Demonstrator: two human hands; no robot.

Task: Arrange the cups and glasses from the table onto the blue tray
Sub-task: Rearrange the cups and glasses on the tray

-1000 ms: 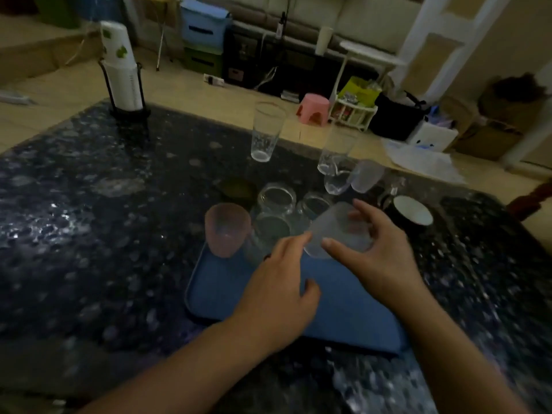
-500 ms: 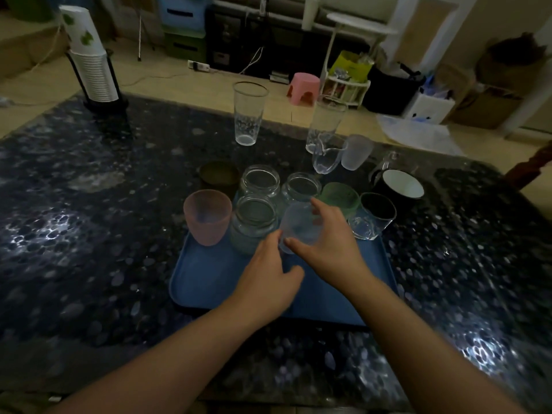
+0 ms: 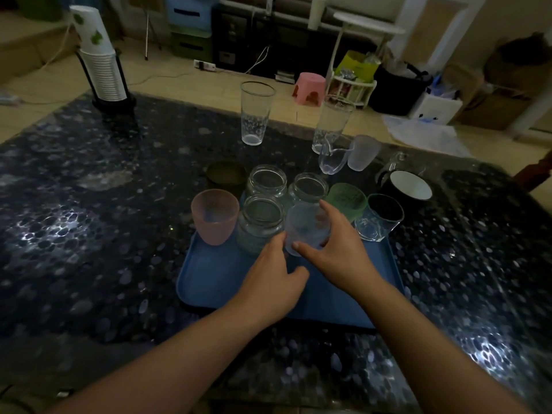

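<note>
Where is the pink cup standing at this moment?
The pink cup stands at the far left corner of the blue tray, just left of a glass jar.

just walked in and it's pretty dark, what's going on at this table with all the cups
A person is loading drinkware onto a blue tray on the dark table. The right hand grips a frosted cup among the jars on the tray, while the left hand touches its base. A pink cup and a green cup already sit at the tray's far end. Two tall glasses and a black mug wait on the table.
</note>
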